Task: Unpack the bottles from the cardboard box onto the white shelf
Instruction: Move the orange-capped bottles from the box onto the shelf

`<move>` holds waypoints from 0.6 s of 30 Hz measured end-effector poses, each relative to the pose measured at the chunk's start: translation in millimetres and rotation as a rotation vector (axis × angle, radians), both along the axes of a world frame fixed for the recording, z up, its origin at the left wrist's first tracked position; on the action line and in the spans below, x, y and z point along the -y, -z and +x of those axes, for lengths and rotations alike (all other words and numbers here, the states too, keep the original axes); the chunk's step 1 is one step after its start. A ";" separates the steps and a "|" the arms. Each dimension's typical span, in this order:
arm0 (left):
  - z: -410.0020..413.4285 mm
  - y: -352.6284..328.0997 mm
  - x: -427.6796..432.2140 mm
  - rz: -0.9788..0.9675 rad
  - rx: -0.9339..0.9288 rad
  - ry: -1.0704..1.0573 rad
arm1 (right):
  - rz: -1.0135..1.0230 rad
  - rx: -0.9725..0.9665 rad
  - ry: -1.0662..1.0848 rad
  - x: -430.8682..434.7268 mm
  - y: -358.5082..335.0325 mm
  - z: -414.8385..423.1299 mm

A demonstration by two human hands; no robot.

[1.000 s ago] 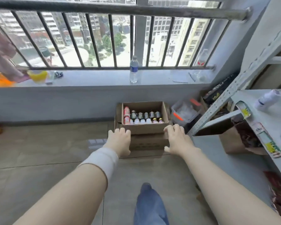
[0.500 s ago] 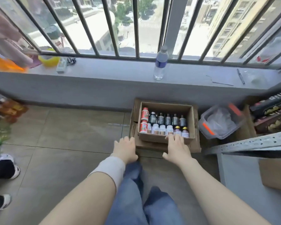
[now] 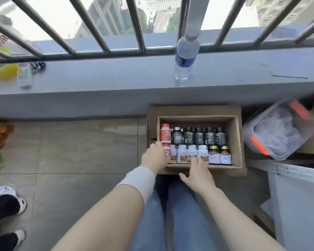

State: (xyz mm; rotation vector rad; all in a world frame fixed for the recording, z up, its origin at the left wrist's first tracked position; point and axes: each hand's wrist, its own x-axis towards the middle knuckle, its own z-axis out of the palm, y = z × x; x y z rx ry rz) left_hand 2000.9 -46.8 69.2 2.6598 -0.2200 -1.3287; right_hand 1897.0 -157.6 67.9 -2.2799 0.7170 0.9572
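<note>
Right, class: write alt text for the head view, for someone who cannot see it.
Reaching into a cardboard box of bottles on the floor, the left hand is at a red bottle and the right hand on the white bottles. A water bottle stands on the ledge beyond.

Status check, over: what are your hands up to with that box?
Left hand at the near red bottle, grip unclear. Right hand open, reaching the white bottles. Bottles packed in the cardboard box; way clear.

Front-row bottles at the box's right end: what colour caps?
Gold caps on two purple bottles, seen best in the head view.
</note>
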 end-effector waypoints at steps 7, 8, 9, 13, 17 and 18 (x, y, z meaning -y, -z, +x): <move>46.2 113.3 50.8 0.014 -0.003 -0.162 | 0.235 -0.044 0.218 0.9 134.7 33.1; 49.5 123.6 53.5 0.018 0.026 -0.122 | 0.254 -0.064 0.233 -1.5 147.9 35.3; 51.7 132.1 55.0 0.021 0.060 -0.084 | 0.270 -0.081 0.248 -5.1 158.2 37.1; 57.1 153.0 57.7 0.019 0.127 -0.055 | 0.265 -0.082 0.308 -26.2 180.3 41.9; 59.1 162.4 62.8 0.051 0.135 0.012 | 0.203 -0.099 0.390 -36.2 187.4 50.6; 59.6 163.7 64.2 0.068 0.140 0.037 | 0.192 -0.107 0.402 -36.8 189.6 51.8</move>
